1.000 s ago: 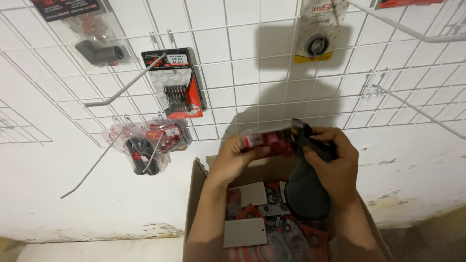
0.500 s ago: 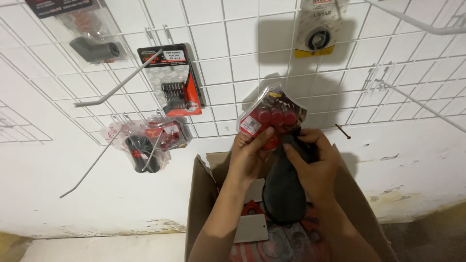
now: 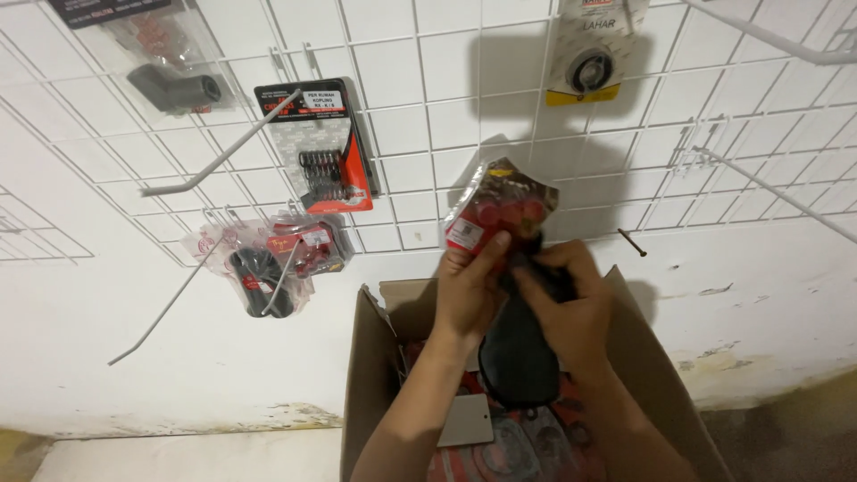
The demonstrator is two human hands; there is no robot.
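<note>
A clear plastic packet of small red parts is held up in front of the white wire grid panel, just above the open brown cardboard box. The left hand is clamped on the packet's lower edge, thumb across the white label. The right hand is closed around the top of a black rubbery pouch-like part that hangs down into the box (what exactly it is, I cannot tell).

To handle the packet well, I judge it best to pinch it near its top so its hanging hole stays free, and to keep it flat against the grid rather than twisted.

On the grid, left of the box, hang a black-and-red blister card of dark springs, a crumpled clear bag with black and red parts and long bare wire hooks. Above the box hangs a yellow-edged card with a black ring. Behind the grid is a white painted wall, stained and flaking near the floor.
</note>
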